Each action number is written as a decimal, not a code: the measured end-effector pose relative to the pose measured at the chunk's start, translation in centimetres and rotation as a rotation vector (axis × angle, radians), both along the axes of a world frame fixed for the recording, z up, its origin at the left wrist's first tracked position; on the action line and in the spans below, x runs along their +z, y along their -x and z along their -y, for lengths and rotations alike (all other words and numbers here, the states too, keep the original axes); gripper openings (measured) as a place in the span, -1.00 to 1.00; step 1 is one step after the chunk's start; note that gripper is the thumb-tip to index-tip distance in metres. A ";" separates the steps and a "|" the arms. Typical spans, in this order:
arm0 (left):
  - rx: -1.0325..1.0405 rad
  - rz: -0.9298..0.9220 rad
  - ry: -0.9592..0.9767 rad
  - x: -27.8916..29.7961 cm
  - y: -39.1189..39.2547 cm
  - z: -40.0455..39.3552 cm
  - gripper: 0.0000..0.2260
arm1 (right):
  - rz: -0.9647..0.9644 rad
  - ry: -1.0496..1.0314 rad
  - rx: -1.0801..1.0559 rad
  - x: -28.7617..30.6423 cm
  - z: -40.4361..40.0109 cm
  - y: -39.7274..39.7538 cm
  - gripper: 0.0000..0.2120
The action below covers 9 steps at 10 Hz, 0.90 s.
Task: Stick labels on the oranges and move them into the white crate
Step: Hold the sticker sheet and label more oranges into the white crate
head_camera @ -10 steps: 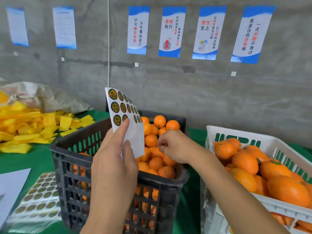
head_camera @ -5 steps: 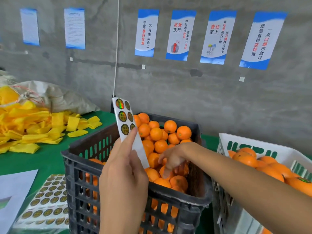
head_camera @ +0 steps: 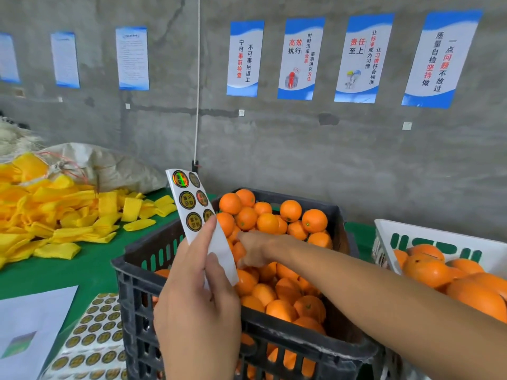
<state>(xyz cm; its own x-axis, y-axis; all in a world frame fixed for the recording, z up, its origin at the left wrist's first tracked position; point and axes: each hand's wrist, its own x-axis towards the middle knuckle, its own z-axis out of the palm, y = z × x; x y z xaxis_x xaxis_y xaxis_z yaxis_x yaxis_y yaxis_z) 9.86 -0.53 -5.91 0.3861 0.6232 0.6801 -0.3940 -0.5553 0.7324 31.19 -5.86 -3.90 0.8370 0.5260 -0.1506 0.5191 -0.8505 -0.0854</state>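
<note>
A black crate (head_camera: 301, 338) in front of me is heaped with oranges (head_camera: 290, 209). My left hand (head_camera: 197, 297) holds a white strip of round gold labels (head_camera: 189, 204) upright over the crate's near left rim, pinched between thumb and fingers. My right hand (head_camera: 258, 249) reaches into the black crate, and its fingers curl over an orange (head_camera: 239, 252) in the pile, partly hidden behind the strip. The white crate (head_camera: 439, 237) with green markings stands at the right and holds several larger oranges (head_camera: 428, 270).
Full label sheets (head_camera: 90, 338) and a white paper (head_camera: 27, 325) lie on the green table (head_camera: 68, 272) at lower left. A heap of yellow foam sleeves (head_camera: 55, 215) and a grey sack (head_camera: 109, 165) sit at the far left. A concrete wall with posters stands behind.
My right hand has gone from the crate's near rim down into the orange pile and closed over a fruit. My left hand keeps the label strip raised. The view has shifted left.
</note>
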 end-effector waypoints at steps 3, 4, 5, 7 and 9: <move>-0.146 0.021 0.093 0.5 0.3 0.5 -0.55 | 0.134 -0.193 -0.073 3.8 1.5 2.4 -0.60; -0.189 0.055 0.129 1.0 0.5 1.2 -0.62 | 0.214 -0.504 -0.115 6.2 4.3 5.2 -0.49; -0.255 0.113 0.161 1.5 1.0 2.4 -0.71 | 0.249 -0.853 -0.133 7.7 8.3 10.0 -0.52; -0.659 0.159 0.289 3.3 3.5 6.0 -0.56 | 0.368 -1.291 -0.117 8.0 15.3 20.9 -0.54; -0.949 0.134 0.166 3.3 6.1 10.8 -0.51 | 0.531 -1.681 -0.158 5.3 19.7 28.0 -0.54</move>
